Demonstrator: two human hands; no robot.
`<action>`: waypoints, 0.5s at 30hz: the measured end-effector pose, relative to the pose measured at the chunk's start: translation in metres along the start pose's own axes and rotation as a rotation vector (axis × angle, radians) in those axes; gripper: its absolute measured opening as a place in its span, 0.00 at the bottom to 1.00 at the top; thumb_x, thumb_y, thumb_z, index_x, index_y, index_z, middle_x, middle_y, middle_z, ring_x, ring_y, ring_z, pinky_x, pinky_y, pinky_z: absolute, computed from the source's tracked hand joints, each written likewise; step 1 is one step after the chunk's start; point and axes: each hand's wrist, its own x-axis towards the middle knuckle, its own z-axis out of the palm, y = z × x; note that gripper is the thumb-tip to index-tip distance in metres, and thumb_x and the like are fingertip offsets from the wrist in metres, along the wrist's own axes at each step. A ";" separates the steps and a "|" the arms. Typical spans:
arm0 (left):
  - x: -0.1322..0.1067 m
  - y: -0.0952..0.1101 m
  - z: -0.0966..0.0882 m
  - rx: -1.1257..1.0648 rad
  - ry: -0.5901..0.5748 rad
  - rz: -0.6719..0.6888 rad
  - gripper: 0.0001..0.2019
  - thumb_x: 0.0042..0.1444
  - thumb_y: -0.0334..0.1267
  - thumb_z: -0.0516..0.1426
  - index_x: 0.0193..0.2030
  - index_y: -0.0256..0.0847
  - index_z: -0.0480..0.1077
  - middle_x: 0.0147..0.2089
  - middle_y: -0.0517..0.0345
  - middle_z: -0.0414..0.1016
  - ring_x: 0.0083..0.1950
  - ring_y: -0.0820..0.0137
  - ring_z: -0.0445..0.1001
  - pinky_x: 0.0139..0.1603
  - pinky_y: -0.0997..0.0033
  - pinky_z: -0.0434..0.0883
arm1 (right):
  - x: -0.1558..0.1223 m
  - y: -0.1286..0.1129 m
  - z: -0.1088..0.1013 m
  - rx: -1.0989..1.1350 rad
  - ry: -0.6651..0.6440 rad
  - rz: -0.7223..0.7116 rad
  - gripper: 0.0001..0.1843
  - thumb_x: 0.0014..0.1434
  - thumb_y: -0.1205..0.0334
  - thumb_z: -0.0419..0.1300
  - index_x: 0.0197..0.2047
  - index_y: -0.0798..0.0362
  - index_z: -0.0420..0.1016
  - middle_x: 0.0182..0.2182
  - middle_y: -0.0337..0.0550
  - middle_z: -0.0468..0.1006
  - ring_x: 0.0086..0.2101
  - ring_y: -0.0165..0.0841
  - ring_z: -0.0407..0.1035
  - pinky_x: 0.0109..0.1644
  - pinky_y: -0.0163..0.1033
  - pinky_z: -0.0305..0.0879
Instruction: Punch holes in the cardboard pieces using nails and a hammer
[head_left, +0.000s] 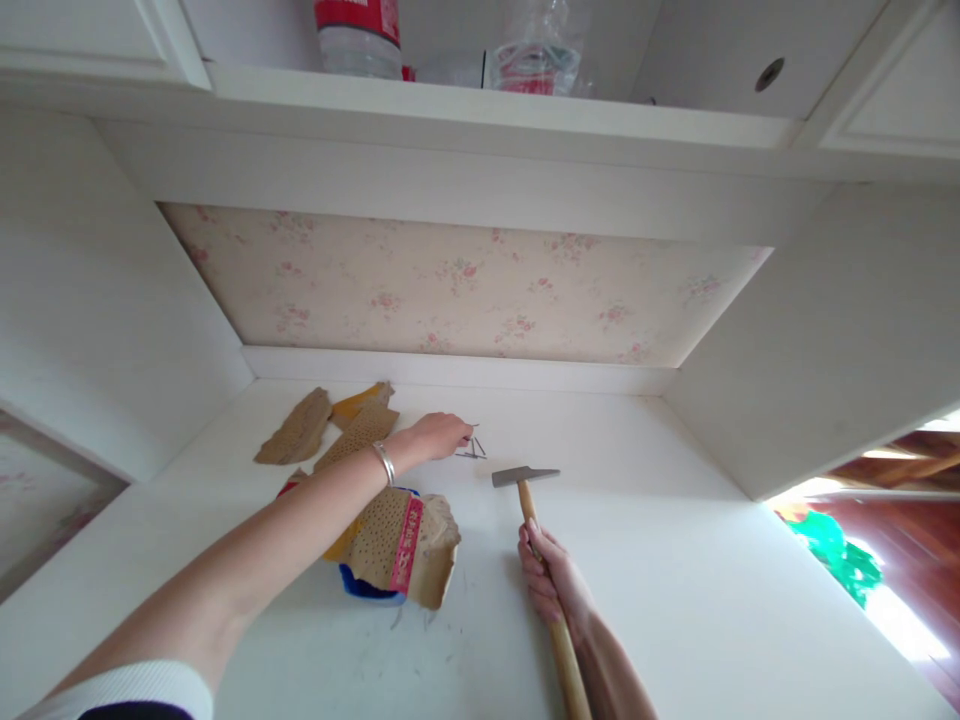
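My left hand, with a silver bangle at the wrist, reaches across to a few loose nails on the white surface. Its fingertips are pinched together, and a thin nail seems to stick out from them. My right hand is wrapped around the wooden handle of a hammer, whose metal head lies flat just above the surface or on it; I cannot tell which. Under my left forearm, a piece of cardboard full of small holes rests on a blue container.
Torn cardboard pieces lie at the back left. White side panels and a floral-papered back wall enclose the surface. Overhead, a shelf holds plastic bottles. Something green shows beyond the right edge.
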 end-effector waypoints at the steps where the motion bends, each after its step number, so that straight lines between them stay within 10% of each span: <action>1: -0.009 0.000 -0.005 -0.035 0.044 -0.010 0.08 0.63 0.38 0.55 0.40 0.41 0.76 0.42 0.50 0.80 0.42 0.64 0.78 0.44 0.65 0.72 | 0.000 0.000 0.000 0.000 -0.001 -0.001 0.24 0.49 0.42 0.69 0.31 0.49 0.64 0.16 0.23 0.58 0.11 0.16 0.39 0.06 0.22 0.39; 9: -0.119 0.023 -0.022 -0.436 0.282 -0.088 0.15 0.62 0.47 0.54 0.42 0.41 0.76 0.40 0.56 0.82 0.40 0.67 0.80 0.41 0.74 0.73 | -0.003 0.003 0.001 -0.007 -0.027 -0.012 0.22 0.53 0.43 0.67 0.32 0.49 0.64 0.17 0.24 0.59 0.11 0.16 0.39 0.06 0.22 0.40; 15: -0.198 0.031 0.003 -0.733 0.478 -0.235 0.12 0.59 0.48 0.58 0.37 0.44 0.79 0.40 0.58 0.82 0.42 0.66 0.79 0.45 0.72 0.74 | -0.007 0.003 0.001 -0.023 -0.006 -0.022 0.20 0.54 0.44 0.67 0.32 0.49 0.65 0.17 0.24 0.58 0.11 0.16 0.39 0.07 0.21 0.40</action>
